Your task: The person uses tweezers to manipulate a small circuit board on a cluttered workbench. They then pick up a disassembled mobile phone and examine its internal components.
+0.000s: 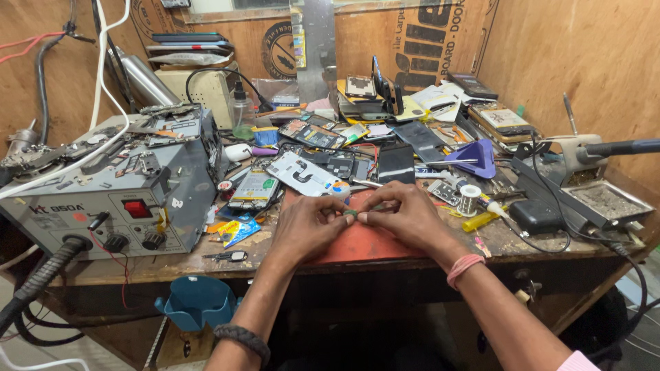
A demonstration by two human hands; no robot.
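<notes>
Far left: grey hot-air rework station [110, 192] on the tabletop [172, 264], its top scattered with small metal parts and boards; black hose runs off its lower left corner. Below the tabletop edge, a blue plastic bin [196, 301] hangs; contents not visible from this angle.

Centre left: phone with its back off [253, 189], then a white phone back cover [302, 173]. Small keys [227, 256] lie near the front edge.

Centre: left hand [306, 225] and right hand [405, 216] meet over a red mat [364, 244], fingertips of both pinched together on a small green part [350, 214], held just above the mat. Left wrist carries a dark braided band, right wrist a pink one.

Right of hands: solder wire spool [469, 199], yellow tube [480, 221], purple triangular pick [476, 158].

Far right: metal tray [608, 203] holding grey residue and debris; soldering iron handle [619, 148] rests above it.
</notes>
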